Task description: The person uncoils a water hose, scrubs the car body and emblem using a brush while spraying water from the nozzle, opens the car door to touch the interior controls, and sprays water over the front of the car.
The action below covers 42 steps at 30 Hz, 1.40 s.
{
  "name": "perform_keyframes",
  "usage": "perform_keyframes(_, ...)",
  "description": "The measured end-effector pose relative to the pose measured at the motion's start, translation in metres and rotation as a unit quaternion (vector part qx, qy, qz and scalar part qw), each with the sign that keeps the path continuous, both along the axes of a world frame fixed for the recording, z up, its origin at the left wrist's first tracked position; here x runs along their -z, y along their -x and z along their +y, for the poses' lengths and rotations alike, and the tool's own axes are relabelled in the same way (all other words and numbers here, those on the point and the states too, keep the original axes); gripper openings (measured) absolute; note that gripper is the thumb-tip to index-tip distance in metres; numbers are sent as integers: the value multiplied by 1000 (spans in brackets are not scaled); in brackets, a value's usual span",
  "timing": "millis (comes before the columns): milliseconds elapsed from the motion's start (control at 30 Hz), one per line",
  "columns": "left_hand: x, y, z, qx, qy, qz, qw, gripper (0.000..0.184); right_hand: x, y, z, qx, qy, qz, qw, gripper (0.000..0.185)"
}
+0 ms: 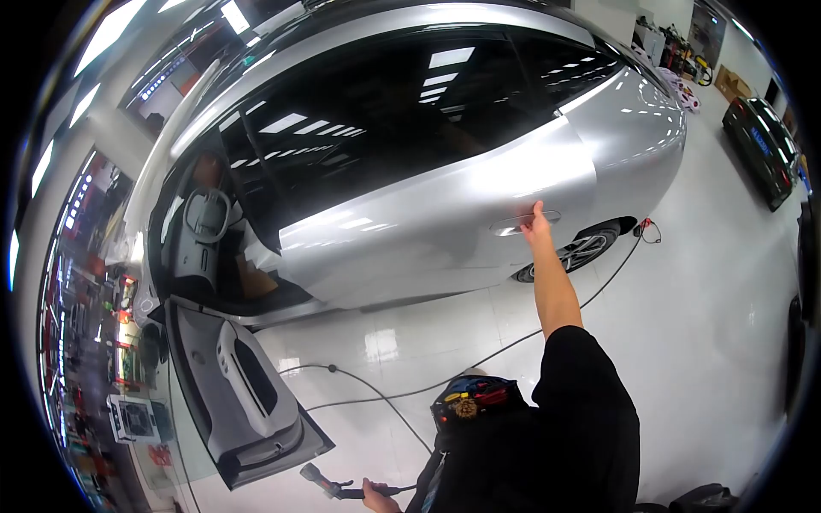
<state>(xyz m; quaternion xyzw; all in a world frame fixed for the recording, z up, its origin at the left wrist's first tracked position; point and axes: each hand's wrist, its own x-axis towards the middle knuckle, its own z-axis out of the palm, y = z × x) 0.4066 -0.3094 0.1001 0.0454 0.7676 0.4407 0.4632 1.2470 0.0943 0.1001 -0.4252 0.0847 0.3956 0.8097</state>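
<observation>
We find the right hand (535, 224) clasping the silver car's (410, 248) rear door handle (507, 228), its long axis crosswise to the forearm (554, 286); the left hand (378, 496), well apart, grips a hose-fed nozzle tool (346, 492).

Silver car (428, 227), its door handle (510, 227) matching; the dark windows (385, 111) carry white bars of reflected light. Inner door panel (214, 410): grey. My sleeve (594, 385) is plain black, my handheld tool (351, 493) mainly black. White floor (684, 342); near its right edge, a dark car (758, 154).
</observation>
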Motion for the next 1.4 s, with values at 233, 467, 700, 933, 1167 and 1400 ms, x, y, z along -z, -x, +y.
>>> perform_keyframes(233,-82,-98,44,-9,-107,37,994,26,6,-5,14,23,27,1,999,60)
perform_keyframes(467,-106,-119,97,119,-108,65,985,17,-6,23,6,-42,97,-173,979,32)
perform_keyframes(700,-159,-147,169,260,-204,3,944,24,-142,325,-65,-600,-110,-168,775,43)
perform_keyframes(933,-158,-156,205,516,-404,181,733,35,-217,551,-141,-437,-167,-637,613,104)
perform_keyframes(1167,-206,-11,148,326,-306,468,762,54,-234,579,-136,-424,-62,-649,629,73)
perform_keyframes(1400,-177,253,133,-89,-135,674,721,83,-219,639,-176,-656,-115,-676,315,66)
